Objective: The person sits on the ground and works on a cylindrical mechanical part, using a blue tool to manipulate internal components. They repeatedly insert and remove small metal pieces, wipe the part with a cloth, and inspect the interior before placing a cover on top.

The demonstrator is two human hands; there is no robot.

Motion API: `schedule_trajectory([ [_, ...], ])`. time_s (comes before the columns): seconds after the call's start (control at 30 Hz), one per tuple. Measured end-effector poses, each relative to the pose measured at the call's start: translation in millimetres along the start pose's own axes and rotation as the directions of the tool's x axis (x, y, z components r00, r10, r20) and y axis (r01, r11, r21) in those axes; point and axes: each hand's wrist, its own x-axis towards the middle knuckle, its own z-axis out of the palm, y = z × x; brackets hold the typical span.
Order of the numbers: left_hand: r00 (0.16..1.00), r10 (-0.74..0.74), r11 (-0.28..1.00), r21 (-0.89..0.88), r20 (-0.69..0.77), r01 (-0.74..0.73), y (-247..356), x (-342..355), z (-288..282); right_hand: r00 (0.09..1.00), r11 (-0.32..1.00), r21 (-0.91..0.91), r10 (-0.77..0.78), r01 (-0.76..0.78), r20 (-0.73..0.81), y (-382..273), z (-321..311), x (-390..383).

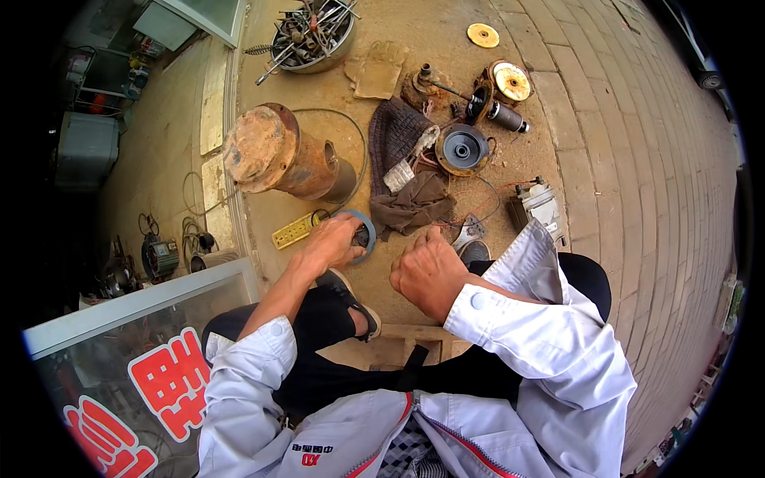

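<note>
My left hand [333,240] is curled over the near-left side of a round blue-rimmed dish [370,225] with dark contents. Its fingertips lie at the rim and partly inside, and the hand covers much of the dish. My right hand [430,272] is closed in a loose fist to the right, above the ground between my knees. What its fingers hold, if anything, is hidden. A crumpled brown cloth [416,204] lies just beyond both hands. Left of the dish is a yellow power strip [294,230]. Past my right hand lies a flat metal plate [470,231].
A rusty motor housing [292,155] stands at the left. Beyond lie a round black-centred cover [463,149], a rotor on a shaft [507,117] and a tool-filled basin [316,61]. A grey boxy device [539,209] sits at the right. A glass door panel [151,327] is near my left arm.
</note>
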Motion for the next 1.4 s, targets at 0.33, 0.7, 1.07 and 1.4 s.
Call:
schedule_trajectory([
  [0.33,0.843,-0.393,0.888,-0.39,-0.369,0.243,34.2,199.1,48.6,0.967,0.976,0.115,0.201,-0.184,-0.155,25.6,-12.9,-25.6],
  [0.7,0.804,-0.428,0.799,-0.589,-0.413,0.123,-19.9,212.7,108.3,0.968,0.978,0.06,0.206,-0.199,-0.141,33.6,-9.4,-24.4],
  [1.07,0.873,-0.018,0.163,-0.863,-0.488,-0.479,86.4,43.6,-32.2,0.89,0.861,0.44,0.388,-0.255,-0.242,60.7,-28.9,-6.5],
  [1.4,0.876,0.089,0.168,-0.859,-0.475,-0.483,87.1,-60.1,-58.2,0.713,0.759,0.648,0.42,0.063,-0.561,18.2,-19.8,-2.7],
])
